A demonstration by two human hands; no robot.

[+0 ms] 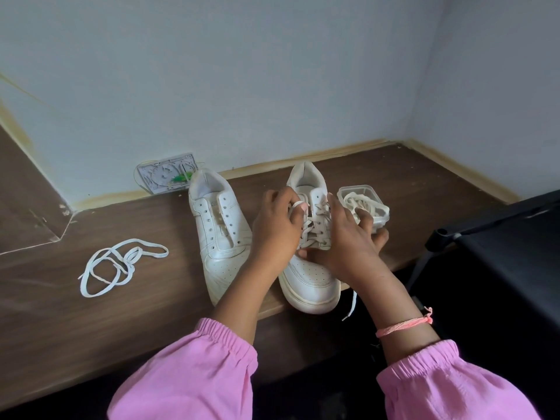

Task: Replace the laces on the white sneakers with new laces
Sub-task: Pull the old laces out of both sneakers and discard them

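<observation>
Your left hand [277, 225] curls over the laced white leather sneaker [309, 277], a loop of its flat white lace [315, 228] wound round one finger near the upper eyelets, so it is pinching that lace. Your right hand [345, 237] lies across the same shoe from the other side, fingers spread over the crossings and thumb low by the toe end; whether it grips a strand or only steadies the shoe cannot be told.

That sneaker stands at the front edge of the dark brown wooden desk [91, 313], toe towards you and partly overhanging, one lace end [350, 307] dangling below the edge. The second white sneaker [219, 234] sits just beside it on the left, eyelets bare. A loose white lace [118, 265] lies tangled well apart to the left, and a small clear plastic box [366, 204] with coiled laces sits just behind your right hand.

The step looks like unlacing this second shoe, roughly halfway through the removal. Work crossing by crossing from the top rather than hauling one end. Keep your right palm pressing the shoe down, since the toe overhangs and a hard tug could tip it off. Slacken each crossing before drawing the tip through its eyelet, and mind the box behind your knuckles.
</observation>
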